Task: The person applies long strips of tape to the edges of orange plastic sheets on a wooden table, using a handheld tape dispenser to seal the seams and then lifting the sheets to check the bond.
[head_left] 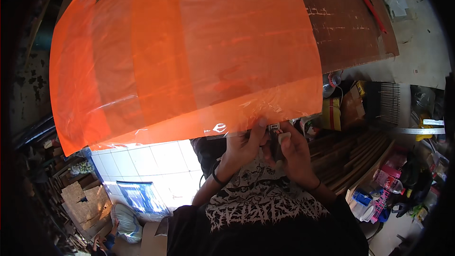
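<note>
A translucent orange plastic sheet (208,42) lies over a brown board (350,23), its near edge hanging toward me. My left hand (241,147) is closed at that near edge, thumb over the plastic and fingers curled below. Just to the right, my right hand (296,154) is closed round a small dark tool with a shiny metal end (274,127). That end points at the sheet's edge, beside my left thumb. The fingers hide most of the tool, so its exact kind cannot be made out.
A red-handled tool (372,12) rests on the board's far right. Wooden strips (350,159) are stacked at lower right, near a pink basket (386,185) of odds and ends. Wood offcuts (85,199) and a stuffed pale sack (127,223) stand at lower left, beside white tiles (156,161).
</note>
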`<act>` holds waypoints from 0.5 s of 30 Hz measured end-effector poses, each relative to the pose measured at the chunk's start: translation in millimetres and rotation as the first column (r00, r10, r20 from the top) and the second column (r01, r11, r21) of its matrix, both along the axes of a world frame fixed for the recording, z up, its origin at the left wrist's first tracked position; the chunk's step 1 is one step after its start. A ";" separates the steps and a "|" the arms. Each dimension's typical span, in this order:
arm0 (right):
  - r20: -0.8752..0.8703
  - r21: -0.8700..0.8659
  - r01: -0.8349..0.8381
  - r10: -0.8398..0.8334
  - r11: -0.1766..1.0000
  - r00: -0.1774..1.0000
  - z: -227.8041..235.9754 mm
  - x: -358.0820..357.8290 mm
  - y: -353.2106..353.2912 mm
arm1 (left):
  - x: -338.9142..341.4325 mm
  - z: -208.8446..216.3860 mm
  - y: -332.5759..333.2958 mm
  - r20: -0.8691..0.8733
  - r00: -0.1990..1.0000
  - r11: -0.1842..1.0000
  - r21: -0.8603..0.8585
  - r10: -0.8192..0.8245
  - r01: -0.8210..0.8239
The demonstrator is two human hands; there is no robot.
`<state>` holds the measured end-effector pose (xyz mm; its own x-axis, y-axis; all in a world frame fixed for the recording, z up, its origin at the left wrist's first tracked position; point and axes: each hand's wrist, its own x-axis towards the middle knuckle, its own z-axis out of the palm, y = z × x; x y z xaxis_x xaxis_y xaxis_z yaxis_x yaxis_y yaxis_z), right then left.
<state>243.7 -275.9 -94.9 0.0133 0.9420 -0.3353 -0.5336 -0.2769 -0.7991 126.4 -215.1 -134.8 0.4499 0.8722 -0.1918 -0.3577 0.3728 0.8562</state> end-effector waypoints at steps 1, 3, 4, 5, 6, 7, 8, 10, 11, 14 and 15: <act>0.001 -0.005 -0.001 0.001 1.000 1.000 0.8 -1.3 0.7 | 0.1 -0.5 -0.5 -0.016 1.000 1.000 0.014 0.003 -0.003; 0.004 -0.057 0.056 -0.056 0.997 0.998 1.5 -3.6 3.0 | -1.2 -0.9 -0.5 -0.013 1.000 1.000 -0.011 0.003 -0.003; 0.005 -0.059 0.056 -0.056 0.997 0.998 2.1 -4.8 4.1 | -1.8 -0.8 -0.5 -0.011 1.000 0.999 -0.032 0.003 -0.003; 0.000 -0.083 0.083 -0.083 0.993 0.997 2.4 -5.6 5.0 | -1.1 -0.6 -0.4 -0.010 1.000 0.999 -0.034 0.004 -0.004; -0.005 -0.106 0.109 -0.110 0.988 0.994 2.5 -6.1 5.8 | 0.1 -0.1 0.0 -0.025 1.000 1.000 -0.011 0.015 -0.016; -0.003 -0.108 0.108 -0.109 0.988 0.994 2.3 -6.2 6.6 | 0.9 -0.2 0.4 -0.040 0.999 1.000 0.013 0.028 -0.027; -0.009 -0.107 0.114 -0.116 0.988 0.993 2.7 -6.2 7.2 | 0.9 -1.1 0.5 -0.039 0.999 1.000 0.010 0.030 -0.029; -0.013 -0.109 0.117 -0.120 0.987 0.993 3.8 -6.3 9.1 | 0.4 -4.1 -0.1 -0.049 0.999 0.998 0.053 0.019 -0.016; -0.018 -0.104 0.124 -0.126 0.987 0.992 4.5 -6.5 10.8 | 0.2 -5.0 -0.6 -0.049 0.999 0.999 0.051 0.021 -0.019; -0.026 -0.108 0.136 -0.139 0.985 0.990 4.9 -6.9 12.8 | 0.5 -5.7 -1.2 -0.109 0.994 1.000 0.025 -0.012 0.015; -0.031 -0.115 0.145 -0.149 0.983 0.988 4.7 -6.9 13.0 | 1.1 -4.0 0.1 -0.080 0.997 0.999 0.031 -0.012 0.014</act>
